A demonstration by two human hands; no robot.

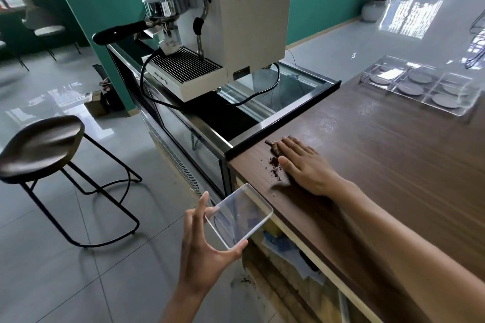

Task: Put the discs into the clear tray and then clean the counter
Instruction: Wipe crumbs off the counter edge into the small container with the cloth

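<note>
A clear divided tray (462, 109) stands at the far right of the wooden counter (380, 155), with several grey discs (410, 89) lying in its compartments. My right hand (305, 164) lies flat on the counter near its left edge, fingers straight, beside a small pile of brown coffee grounds (275, 165) and a brown clump (273, 145) at its fingertips. My left hand (203, 241) holds a small clear rectangular lid-like tray (238, 215) by its edges, just below and off the counter's left edge.
An espresso machine (217, 21) stands on a glass-topped display case (265, 102) left of the counter. A black bar stool (44, 147) is on the tiled floor at the left. Open shelves with papers (291, 252) sit under the counter.
</note>
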